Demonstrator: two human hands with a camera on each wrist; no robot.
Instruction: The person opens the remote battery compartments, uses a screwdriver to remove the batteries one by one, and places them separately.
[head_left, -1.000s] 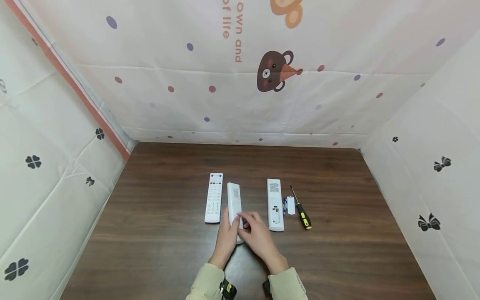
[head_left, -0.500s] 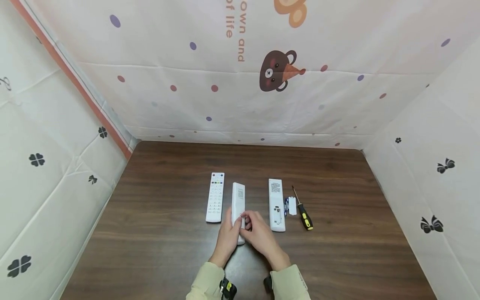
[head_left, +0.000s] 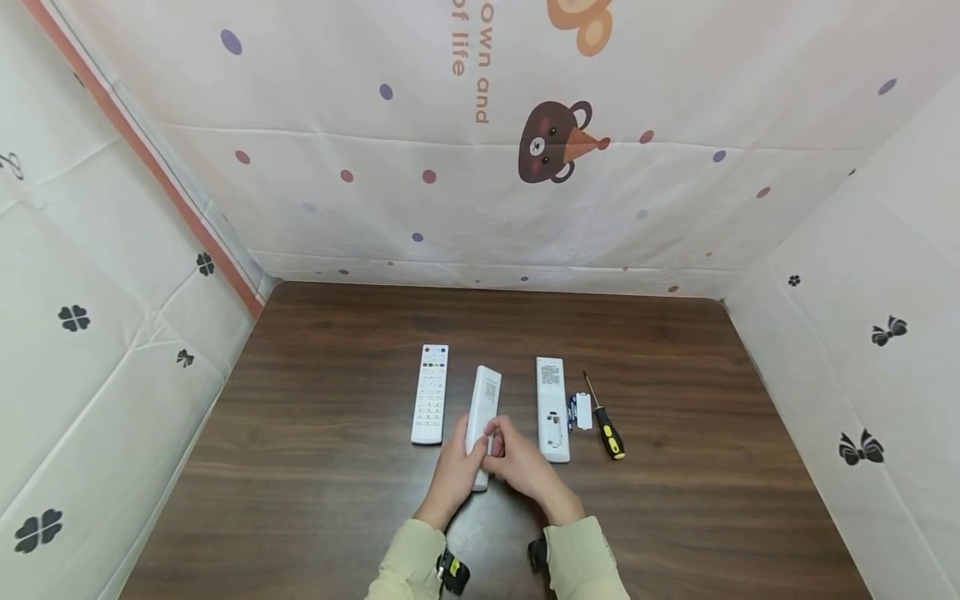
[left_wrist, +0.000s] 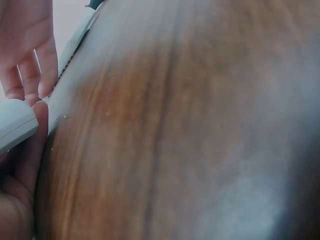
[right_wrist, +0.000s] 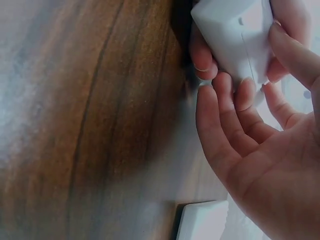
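Note:
A white remote control is held back side up in my left hand, tilted slightly right over the table. My right hand pinches its right edge near the lower half, thumb and fingers bent against it. In the right wrist view, the right fingertips touch the side of the remote control, where a thin seam shows. The left wrist view catches only the near end of the remote control between the hands. The left fingers under it are mostly hidden.
On the dark wooden table, a second remote lies buttons up at left. A third remote lies at right, back up, battery compartment open. Beside it are blue batteries, a white battery cover and a black-yellow screwdriver.
The held remote control has shifted a little to the right and its far end now leans right. Both hands have moved slightly with it, keeping their hold. Other items stay put.

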